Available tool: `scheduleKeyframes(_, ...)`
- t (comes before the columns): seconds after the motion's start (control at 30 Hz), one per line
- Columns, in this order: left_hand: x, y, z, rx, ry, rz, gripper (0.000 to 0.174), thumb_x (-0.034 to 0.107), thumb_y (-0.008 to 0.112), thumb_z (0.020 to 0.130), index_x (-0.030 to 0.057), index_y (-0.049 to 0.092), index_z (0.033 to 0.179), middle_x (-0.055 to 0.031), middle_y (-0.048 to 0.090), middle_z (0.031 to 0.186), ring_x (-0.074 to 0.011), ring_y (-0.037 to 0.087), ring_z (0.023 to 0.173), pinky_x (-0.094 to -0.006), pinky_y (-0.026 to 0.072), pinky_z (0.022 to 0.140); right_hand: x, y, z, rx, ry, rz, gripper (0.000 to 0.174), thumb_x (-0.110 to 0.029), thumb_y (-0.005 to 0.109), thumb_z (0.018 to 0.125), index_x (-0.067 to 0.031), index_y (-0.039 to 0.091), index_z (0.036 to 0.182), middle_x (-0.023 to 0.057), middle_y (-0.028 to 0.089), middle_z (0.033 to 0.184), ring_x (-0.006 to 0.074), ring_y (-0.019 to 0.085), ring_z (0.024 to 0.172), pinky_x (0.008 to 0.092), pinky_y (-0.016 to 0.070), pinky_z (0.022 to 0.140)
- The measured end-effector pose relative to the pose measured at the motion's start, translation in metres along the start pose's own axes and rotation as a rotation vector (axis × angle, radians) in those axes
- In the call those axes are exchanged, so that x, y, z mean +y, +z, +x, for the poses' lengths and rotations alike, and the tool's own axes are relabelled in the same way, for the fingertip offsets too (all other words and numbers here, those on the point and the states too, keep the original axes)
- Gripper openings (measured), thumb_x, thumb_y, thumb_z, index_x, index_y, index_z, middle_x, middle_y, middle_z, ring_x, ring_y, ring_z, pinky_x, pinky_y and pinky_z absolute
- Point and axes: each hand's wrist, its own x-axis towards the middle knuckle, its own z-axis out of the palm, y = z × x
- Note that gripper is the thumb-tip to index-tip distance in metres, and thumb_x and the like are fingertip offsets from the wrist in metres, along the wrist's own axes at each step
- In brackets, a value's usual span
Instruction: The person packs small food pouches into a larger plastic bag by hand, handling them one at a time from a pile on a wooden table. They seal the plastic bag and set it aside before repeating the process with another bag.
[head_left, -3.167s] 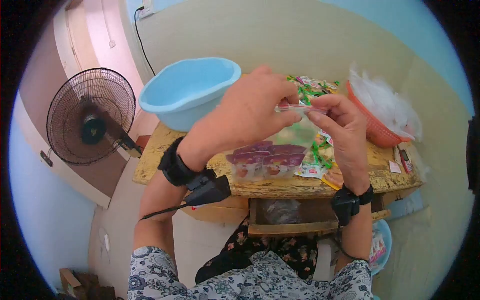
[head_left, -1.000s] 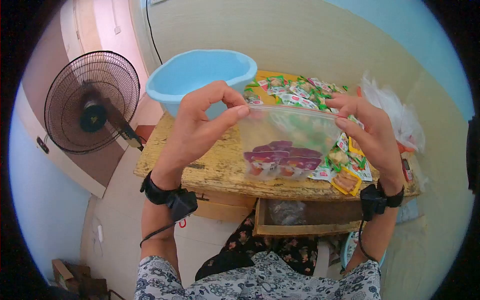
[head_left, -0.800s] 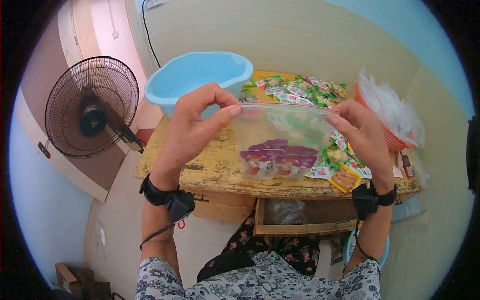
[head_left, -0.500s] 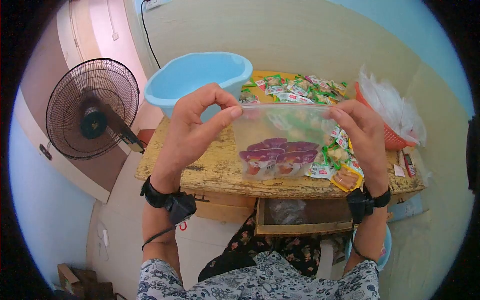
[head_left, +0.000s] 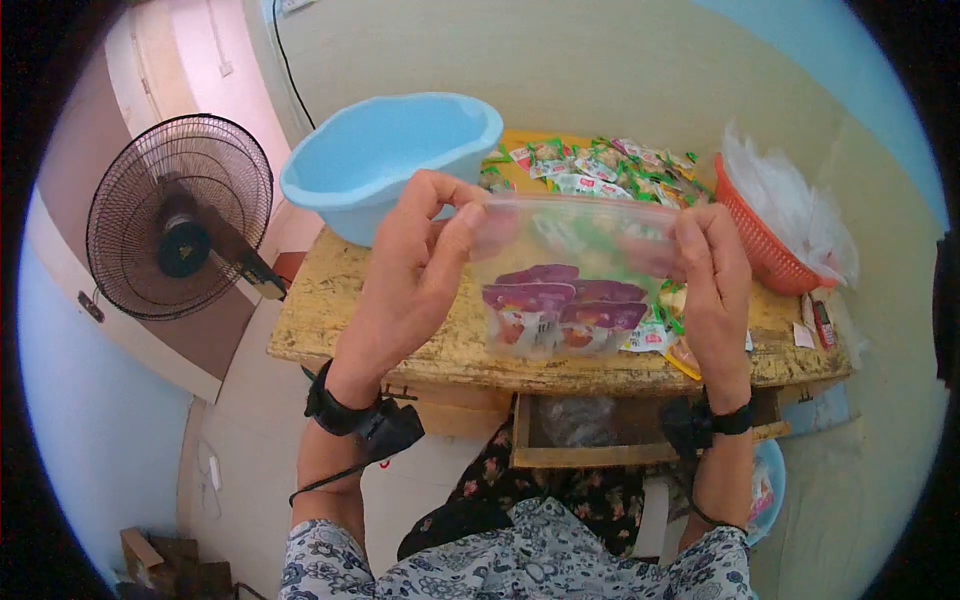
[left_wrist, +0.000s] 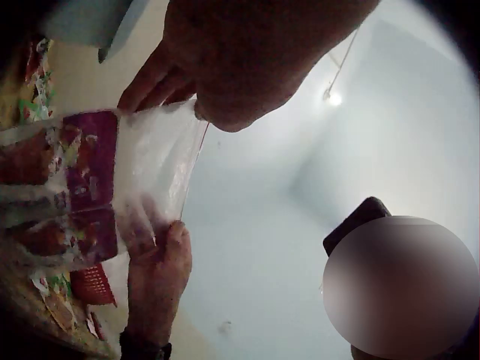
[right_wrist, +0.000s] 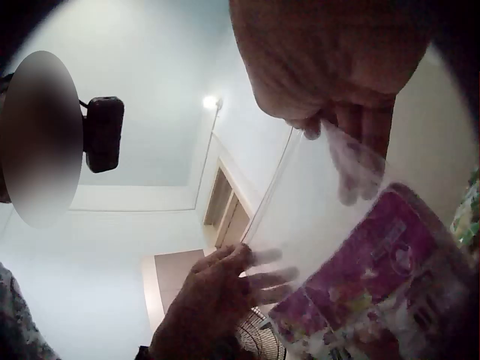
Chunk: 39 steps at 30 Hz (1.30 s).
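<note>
Nearest the camera, the person's floral clothing (head_left: 520, 560) fills the lower edge. Just past it an open drawer (head_left: 600, 425) sits under the front of the yellow wooden table (head_left: 320, 310). Both forearms rise from there, each with a dark wrist band.

The left hand (head_left: 415, 275) and right hand (head_left: 708, 280) hold a clear zip bag (head_left: 580, 235) upright between them, above the table's front edge. The left thumb and fingers (head_left: 462, 222) are curled and pinch the bag's upper left corner. The right hand grips the bag's right edge, with the thumb on the near face. The left wrist view shows the right hand's fingertips (left_wrist: 137, 223) spread behind the plastic. The right wrist view likewise shows the left fingers (right_wrist: 264, 274) through the film.

Several purple packets (head_left: 560, 305) lie inside the bag at its bottom, below and between the two sets of fingers. The bag's top strip runs from one hand to the other, but whether it is sealed cannot be told.

Beyond the fingers, loose green and red snack packets (head_left: 600, 165) are scattered over the far half of the table, and a few more show under the right hand. A light blue basin (head_left: 385, 150) stands past the left fingers at the table's far left corner. An orange basket (head_left: 762, 252) holding white plastic bags (head_left: 790, 200) sits past the right fingers at the table's right end. Farther left of the left hand, off the table, a black pedestal fan (head_left: 180, 225) stands on the floor by the wall.
</note>
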Motion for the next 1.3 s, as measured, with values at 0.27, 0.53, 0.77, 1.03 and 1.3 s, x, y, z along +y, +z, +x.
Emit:
scheduleKeyframes(0.27,-0.001,0.017,0.002,0.075,-0.049,-0.155,0.017,0.016,0.051,0.108,0.0004,0.05,0.114,-0.0092,0.061,0.104,-0.0157,0.069,0.075,-0.0253,0.0576,0.064,-0.011,0.006,0.001,-0.081,0.114,0.142,0.019,-0.02,0.043,0.11,-0.0026,0.048,0.107,0.0109,0.067,0.105,0.0194,0.073,0.075,0.0334,0.0603,0.072)
scheduleKeyframes(0.53,-0.036,0.013,0.011,0.064,-0.044,0.035,0.01,0.013,0.057,0.103,0.0029,0.058,0.102,-0.0013,0.06,0.079,-0.0058,0.051,0.055,-0.0208,0.0419,0.047,0.033,0.004,0.008,-0.017,-0.03,-0.157,0.019,-0.016,0.057,0.102,-0.0009,0.059,0.091,0.0042,0.063,0.083,0.0099,0.053,0.062,0.0297,0.0432,0.056)
scheduleKeyframes(0.77,-0.031,0.0,-0.005,-0.134,-0.34,-0.084,0.021,0.009,0.055,0.101,0.002,0.064,0.119,0.0021,0.057,0.073,-0.0029,0.047,0.054,-0.0204,0.0378,0.048,0.039,-0.005,-0.002,-0.295,0.363,-0.064,0.026,-0.024,0.064,0.098,-0.0038,0.062,0.082,-0.0016,0.056,0.066,0.0065,0.05,0.059,0.0279,0.0407,0.052)
scheduleKeyframes(1.03,-0.07,-0.004,-0.028,-0.289,-0.387,-0.17,0.026,0.013,0.055,0.1,0.0019,0.072,0.116,-0.0014,0.07,0.086,-0.0051,0.051,0.057,-0.0204,0.0393,0.05,0.072,0.001,-0.021,-0.313,0.491,0.064,0.02,-0.023,0.065,0.097,-0.0091,0.064,0.083,-0.0061,0.053,0.067,0.0024,0.045,0.05,0.0217,0.0324,0.042)
scheduleKeyframes(1.3,-0.111,-0.014,-0.042,-0.323,-0.318,-0.341,0.052,0.043,0.059,0.098,-0.0017,0.065,0.125,-0.0072,0.067,0.109,-0.0164,0.062,0.09,-0.0298,0.0501,0.082,0.082,0.0,-0.028,-0.336,0.441,0.019,0.017,-0.016,0.059,0.098,-0.0079,0.065,0.085,-0.0044,0.055,0.066,0.0044,0.047,0.05,0.0224,0.0351,0.045)
